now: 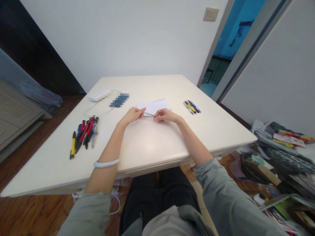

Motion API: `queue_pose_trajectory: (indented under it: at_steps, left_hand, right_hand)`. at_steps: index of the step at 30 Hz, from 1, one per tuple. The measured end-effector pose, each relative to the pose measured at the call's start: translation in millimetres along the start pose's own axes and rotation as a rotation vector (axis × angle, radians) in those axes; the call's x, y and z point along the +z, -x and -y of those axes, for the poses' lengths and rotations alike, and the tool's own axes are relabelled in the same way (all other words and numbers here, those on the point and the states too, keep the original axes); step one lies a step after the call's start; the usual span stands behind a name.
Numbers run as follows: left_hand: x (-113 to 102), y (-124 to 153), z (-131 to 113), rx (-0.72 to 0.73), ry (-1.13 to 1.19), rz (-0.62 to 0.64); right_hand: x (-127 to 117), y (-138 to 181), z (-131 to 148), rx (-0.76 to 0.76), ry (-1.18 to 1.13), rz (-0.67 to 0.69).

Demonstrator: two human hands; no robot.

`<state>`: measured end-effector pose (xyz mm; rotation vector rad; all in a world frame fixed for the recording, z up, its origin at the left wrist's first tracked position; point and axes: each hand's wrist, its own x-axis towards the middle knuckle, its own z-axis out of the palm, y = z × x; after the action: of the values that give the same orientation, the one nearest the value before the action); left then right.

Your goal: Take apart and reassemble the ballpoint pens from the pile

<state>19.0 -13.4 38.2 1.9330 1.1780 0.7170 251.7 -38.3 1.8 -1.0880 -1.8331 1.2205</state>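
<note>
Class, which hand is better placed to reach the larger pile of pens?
Left, probably: the left hand is nearer the larger pile; the right hand sits beyond it, toward the smaller group.

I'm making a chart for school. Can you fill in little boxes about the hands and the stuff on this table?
left hand: pinches one end of the thin pen
right hand: pinches its other end
white sheet: on the table, just beyond the hands
pen pile: red, black, blue, yellow; on the left
pen group: few, on the right
</note>
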Motion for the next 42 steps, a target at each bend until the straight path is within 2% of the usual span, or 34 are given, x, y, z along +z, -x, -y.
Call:
queue_pose_trajectory:
  at_steps: [4,7,14,20,24,26,29,33,39,42]
  left_hand:
    - [-3,7,-6,-0.068,0.056,0.144]
    - [-4,8,-6,-0.087,0.067,0.161]
    - [-1,7,-3,-0.067,0.046,0.243]
    - [0,7,-3,-0.092,0.013,0.264]
    - [0,7,-3,-0.132,0.018,0.275]
    - [0,7,-4,-0.104,0.023,0.267]
    - [0,8,-5,-0.032,0.022,0.262]
    - [0,6,-1,-0.033,0.040,0.295]
    - [4,0,6,-0.055,0.024,0.381]
    - [5,-2,4,-0.087,0.010,0.384]
  right_hand:
    - [-3,4,3,-0.016,0.050,0.033]
    - [-6,6,4,-0.054,0.112,0.068]
    - [-7,2,-6,0.052,0.073,0.052]
    - [-10,5,-2,-0.044,0.280,0.126]
    - [-10,4,-3,0.011,0.202,0.106]
    - [-9,4,-4,0.028,0.166,0.100]
    - [-8,2,-3,-0.018,0.194,0.079]
    - [-9,2,-1,-0.098,0.262,0.079]
    - [-9,-1,-1,0.041,0.132,0.139]
    - [-9,-4,2,0.098,0.120,0.165]
